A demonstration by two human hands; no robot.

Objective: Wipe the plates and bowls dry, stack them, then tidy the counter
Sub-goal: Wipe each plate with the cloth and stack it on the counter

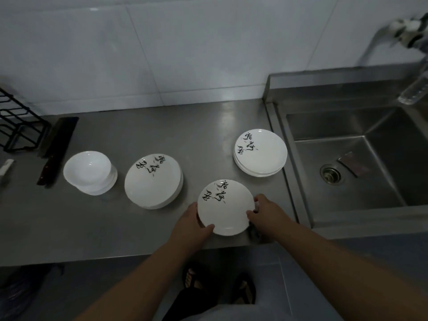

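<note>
Both hands grip opposite edges of white plate.

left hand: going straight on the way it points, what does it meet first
The white round black-lettered plate that the left hand grips; beyond it, probably the stack of matching plates by the steel sink.

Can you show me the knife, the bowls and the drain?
knife (pixel 60 138), head view, on its dark blade.
bowls (pixel 86 167), head view, inside the top bowl.
drain (pixel 330 173), head view, on its metal strainer.
</note>
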